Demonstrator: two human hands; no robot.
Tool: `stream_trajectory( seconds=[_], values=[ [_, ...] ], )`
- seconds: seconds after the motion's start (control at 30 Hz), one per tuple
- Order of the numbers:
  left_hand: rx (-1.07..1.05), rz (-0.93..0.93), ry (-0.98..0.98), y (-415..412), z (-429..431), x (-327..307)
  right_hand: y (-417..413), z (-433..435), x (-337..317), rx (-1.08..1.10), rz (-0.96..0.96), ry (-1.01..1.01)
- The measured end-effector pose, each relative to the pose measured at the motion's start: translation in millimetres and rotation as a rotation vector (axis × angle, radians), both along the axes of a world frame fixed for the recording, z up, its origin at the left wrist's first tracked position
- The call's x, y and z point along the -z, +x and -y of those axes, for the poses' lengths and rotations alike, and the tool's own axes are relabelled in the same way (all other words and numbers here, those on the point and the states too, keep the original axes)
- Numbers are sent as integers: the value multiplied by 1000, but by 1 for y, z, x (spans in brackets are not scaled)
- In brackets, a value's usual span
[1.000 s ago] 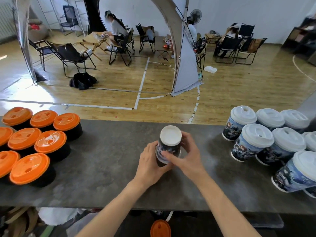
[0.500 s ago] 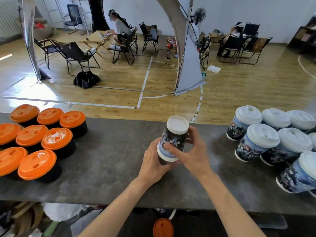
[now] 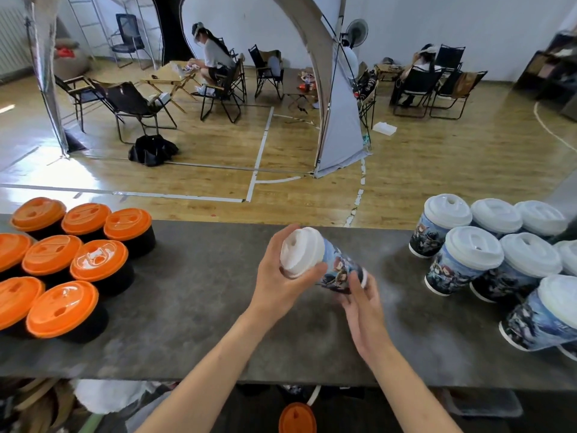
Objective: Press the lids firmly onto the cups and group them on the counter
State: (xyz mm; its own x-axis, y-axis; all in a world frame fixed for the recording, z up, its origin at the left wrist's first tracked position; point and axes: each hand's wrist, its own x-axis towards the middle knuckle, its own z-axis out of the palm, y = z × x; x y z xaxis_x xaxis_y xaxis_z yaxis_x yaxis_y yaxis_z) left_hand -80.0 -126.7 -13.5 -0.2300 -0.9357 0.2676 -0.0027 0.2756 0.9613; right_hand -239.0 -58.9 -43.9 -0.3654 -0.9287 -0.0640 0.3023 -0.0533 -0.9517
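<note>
Left grip (image 3: 274,284) curls round lid (image 3: 300,251); right grip (image 3: 363,310), fingers straight, touches cup (image 3: 339,266).

An indoor sports hall: white court lines (image 3: 260,151) on a wooden floor (image 3: 437,157), with folding chairs (image 3: 134,104) at the far side.

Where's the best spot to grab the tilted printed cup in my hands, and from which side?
Probably its paper wall near the base, from the right. The printed cup lies tilted, white lid leftward; the left hand wraps that lid, and the right hand sits by the bare wall.
</note>
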Motion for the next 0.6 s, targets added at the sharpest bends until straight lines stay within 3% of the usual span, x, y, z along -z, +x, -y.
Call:
stream_trajectory(
  seconds=[0.1,0.17,0.23,0.43,0.6],
  values=[
    [33,260,-120,1,13,-11,-11,-5,0,-69,-567,4],
    [103,407,-159,-6,16,-17,-12,0,4,-138,-716,13],
    [141,452,-150,-17,15,-18,-11,8,8,-136,-666,7],
    [159,319,-12,-34,1,19,-18,12,27,-92,-654,46],
    [159,334,68,-32,-5,43,-18,15,33,-69,-631,64]
  ],
)
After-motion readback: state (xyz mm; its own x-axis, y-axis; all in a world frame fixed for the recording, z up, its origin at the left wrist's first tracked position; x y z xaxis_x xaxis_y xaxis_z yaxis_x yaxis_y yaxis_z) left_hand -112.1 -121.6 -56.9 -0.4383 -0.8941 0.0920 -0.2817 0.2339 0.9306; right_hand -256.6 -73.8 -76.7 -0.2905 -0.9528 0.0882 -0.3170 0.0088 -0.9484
